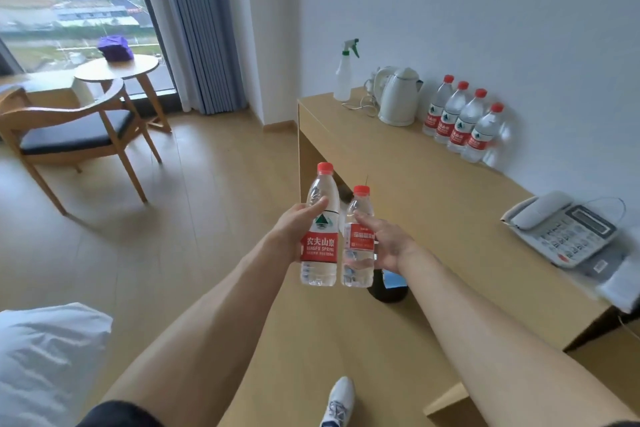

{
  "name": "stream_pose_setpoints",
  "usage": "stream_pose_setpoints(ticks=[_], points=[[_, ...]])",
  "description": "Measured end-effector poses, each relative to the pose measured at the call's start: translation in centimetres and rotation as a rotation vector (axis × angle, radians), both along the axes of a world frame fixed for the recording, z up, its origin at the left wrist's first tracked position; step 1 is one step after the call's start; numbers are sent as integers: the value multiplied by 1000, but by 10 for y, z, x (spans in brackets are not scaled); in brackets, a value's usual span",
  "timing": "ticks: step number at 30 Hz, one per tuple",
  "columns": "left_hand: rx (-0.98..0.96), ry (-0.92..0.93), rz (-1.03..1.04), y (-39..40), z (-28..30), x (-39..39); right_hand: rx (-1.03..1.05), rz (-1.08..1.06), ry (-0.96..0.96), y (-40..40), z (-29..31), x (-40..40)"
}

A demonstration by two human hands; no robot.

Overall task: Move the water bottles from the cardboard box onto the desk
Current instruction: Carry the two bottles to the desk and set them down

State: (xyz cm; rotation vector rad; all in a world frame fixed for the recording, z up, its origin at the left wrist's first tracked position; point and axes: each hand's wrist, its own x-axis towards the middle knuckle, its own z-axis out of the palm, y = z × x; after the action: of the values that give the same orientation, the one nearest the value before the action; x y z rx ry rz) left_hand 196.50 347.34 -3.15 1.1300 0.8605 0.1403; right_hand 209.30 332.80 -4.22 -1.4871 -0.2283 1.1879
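My left hand (pixel 294 229) grips a clear water bottle (pixel 320 253) with a red cap and red label, held upright in front of me. My right hand (pixel 388 243) grips a second, slightly shorter bottle (pixel 356 263) right beside it; the two bottles nearly touch. Both hang in the air just left of the wooden desk (pixel 433 204). Several matching bottles (pixel 460 121) stand in a row against the wall at the back of the desk. The cardboard box is not in view.
On the desk stand a white kettle (pixel 398 97), a spray bottle (pixel 346 73) and a telephone (pixel 564 229). A chair (pixel 69 128) and round table (pixel 117 69) sit by the window. White bedding (pixel 45 357) lies lower left. A dark round object (pixel 388 291) sits under the desk.
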Motion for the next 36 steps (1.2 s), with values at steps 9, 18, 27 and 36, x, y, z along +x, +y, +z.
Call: stream_pose_setpoints(ticks=[9, 18, 27, 36], points=[[47, -22, -23, 78, 18, 141, 59, -85, -1, 73, 12, 137], [-63, -59, -129, 93, 14, 280, 44, -235, -20, 74, 11, 253], [27, -72, -401, 83, -7, 397, -20, -484, -34, 46, -5, 326], [-10, -156, -722, 84, -19, 514, -28, -751, -49, 41, -4, 393]])
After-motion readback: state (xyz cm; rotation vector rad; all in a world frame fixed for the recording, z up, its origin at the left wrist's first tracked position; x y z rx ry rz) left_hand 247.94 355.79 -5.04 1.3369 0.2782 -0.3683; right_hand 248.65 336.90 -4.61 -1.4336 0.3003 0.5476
